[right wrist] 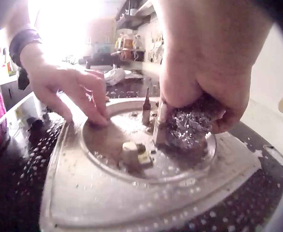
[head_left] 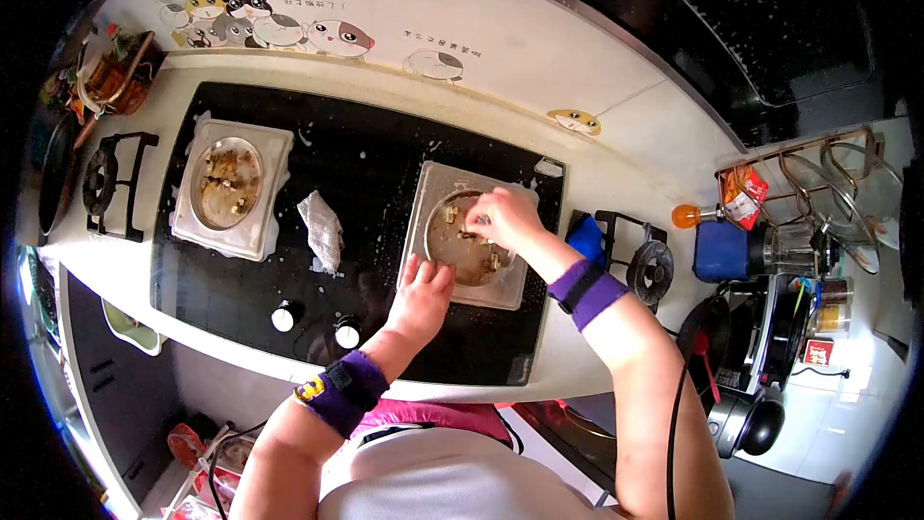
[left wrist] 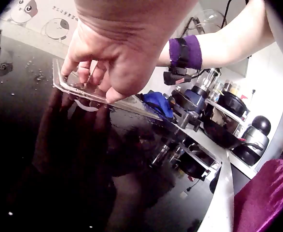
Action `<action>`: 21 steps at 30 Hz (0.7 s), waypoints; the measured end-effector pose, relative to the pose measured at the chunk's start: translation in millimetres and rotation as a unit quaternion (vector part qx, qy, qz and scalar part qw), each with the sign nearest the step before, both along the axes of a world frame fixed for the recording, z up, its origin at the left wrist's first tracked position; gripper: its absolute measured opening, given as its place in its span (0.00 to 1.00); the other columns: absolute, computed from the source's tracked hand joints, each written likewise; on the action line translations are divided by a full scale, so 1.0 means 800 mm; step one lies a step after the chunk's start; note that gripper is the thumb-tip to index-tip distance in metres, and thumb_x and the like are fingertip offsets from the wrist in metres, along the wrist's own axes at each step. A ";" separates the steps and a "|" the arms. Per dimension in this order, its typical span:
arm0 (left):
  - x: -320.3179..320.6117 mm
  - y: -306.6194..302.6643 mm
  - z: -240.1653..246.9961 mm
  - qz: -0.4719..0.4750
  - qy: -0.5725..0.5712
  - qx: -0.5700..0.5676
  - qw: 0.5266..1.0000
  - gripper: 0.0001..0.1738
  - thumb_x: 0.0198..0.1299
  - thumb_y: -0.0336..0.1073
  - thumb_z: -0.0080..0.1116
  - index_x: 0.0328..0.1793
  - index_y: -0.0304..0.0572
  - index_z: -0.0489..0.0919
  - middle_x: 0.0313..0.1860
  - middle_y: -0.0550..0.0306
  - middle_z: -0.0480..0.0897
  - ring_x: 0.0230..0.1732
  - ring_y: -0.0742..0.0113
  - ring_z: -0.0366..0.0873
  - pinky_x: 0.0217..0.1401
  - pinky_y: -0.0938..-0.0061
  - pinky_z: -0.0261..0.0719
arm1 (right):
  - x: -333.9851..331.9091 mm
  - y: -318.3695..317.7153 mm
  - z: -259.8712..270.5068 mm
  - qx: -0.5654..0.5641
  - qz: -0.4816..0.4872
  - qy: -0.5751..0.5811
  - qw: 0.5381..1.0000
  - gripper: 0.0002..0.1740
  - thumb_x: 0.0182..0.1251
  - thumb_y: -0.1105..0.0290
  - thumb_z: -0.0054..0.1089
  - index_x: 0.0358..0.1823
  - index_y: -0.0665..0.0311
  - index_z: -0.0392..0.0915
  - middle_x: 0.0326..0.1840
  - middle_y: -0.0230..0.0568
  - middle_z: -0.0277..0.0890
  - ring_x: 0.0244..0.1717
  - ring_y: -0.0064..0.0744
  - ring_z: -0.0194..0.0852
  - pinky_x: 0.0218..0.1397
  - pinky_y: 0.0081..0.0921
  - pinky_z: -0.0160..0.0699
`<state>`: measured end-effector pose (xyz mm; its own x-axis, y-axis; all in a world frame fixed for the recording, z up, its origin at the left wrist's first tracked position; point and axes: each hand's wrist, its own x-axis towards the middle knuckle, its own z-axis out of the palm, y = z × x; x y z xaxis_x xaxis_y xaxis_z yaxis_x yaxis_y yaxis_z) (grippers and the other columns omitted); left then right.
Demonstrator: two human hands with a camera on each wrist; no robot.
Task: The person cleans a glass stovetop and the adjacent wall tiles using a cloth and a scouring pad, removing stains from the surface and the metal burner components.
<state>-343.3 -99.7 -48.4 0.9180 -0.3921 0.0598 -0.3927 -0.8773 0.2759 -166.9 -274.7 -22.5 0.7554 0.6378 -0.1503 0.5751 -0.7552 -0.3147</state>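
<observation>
The right hand grips a shiny steel-wool scrubber over the round recess of the right burner plate, beside a small upright metal post in the right wrist view. The left hand rests its fingertips on the near left rim of that plate; in the right wrist view its fingers reach the recess edge. Brown wet residue lies in the recess, around small light-coloured burner parts.
A second burner plate lies left on the black cooktop, with a crumpled silvery packet between. Two knobs sit near the front. Pan supports stand at both sides; a blue cloth lies right.
</observation>
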 end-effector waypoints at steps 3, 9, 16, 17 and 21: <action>-0.001 0.003 -0.001 -0.003 0.002 -0.001 1.000 0.26 0.61 0.35 0.53 0.66 0.38 0.77 0.54 0.55 0.75 0.61 0.53 0.71 0.80 0.50 0.58 | 0.000 -0.007 0.007 -0.016 0.028 0.017 0.999 0.04 0.53 0.57 0.73 0.27 0.44 0.86 0.33 0.21 0.82 0.42 0.33 0.78 0.41 0.38 0.80; -0.003 0.002 -0.001 -0.001 0.001 -0.004 1.000 0.27 0.60 0.35 0.54 0.66 0.38 0.77 0.54 0.55 0.75 0.61 0.54 0.71 0.81 0.51 0.57 | 0.009 0.015 -0.003 -0.007 0.012 -0.024 1.000 0.05 0.55 0.57 0.72 0.26 0.44 0.85 0.32 0.21 0.80 0.43 0.31 0.78 0.40 0.36 0.81; -0.002 0.000 -0.004 0.000 0.001 0.002 1.000 0.26 0.60 0.36 0.53 0.66 0.39 0.77 0.54 0.57 0.75 0.61 0.55 0.71 0.81 0.51 0.57 | 0.023 0.030 0.007 0.028 0.035 -0.063 0.997 0.05 0.56 0.60 0.72 0.28 0.47 0.85 0.32 0.27 0.76 0.43 0.33 0.76 0.41 0.37 0.81; -0.002 0.002 -0.005 -0.002 0.000 0.005 1.000 0.26 0.61 0.36 0.53 0.66 0.40 0.77 0.55 0.57 0.75 0.61 0.55 0.71 0.81 0.50 0.57 | 0.023 0.030 0.004 0.033 0.027 -0.062 0.997 0.05 0.56 0.60 0.72 0.27 0.47 0.85 0.31 0.27 0.76 0.43 0.33 0.76 0.41 0.36 0.81; -0.003 0.000 -0.009 0.002 0.001 -0.002 1.000 0.26 0.61 0.36 0.53 0.66 0.39 0.77 0.56 0.57 0.75 0.61 0.55 0.71 0.81 0.50 0.57 | 0.003 -0.009 0.008 0.011 0.040 -0.046 0.998 0.05 0.55 0.57 0.72 0.27 0.44 0.85 0.30 0.25 0.75 0.43 0.32 0.77 0.40 0.35 0.79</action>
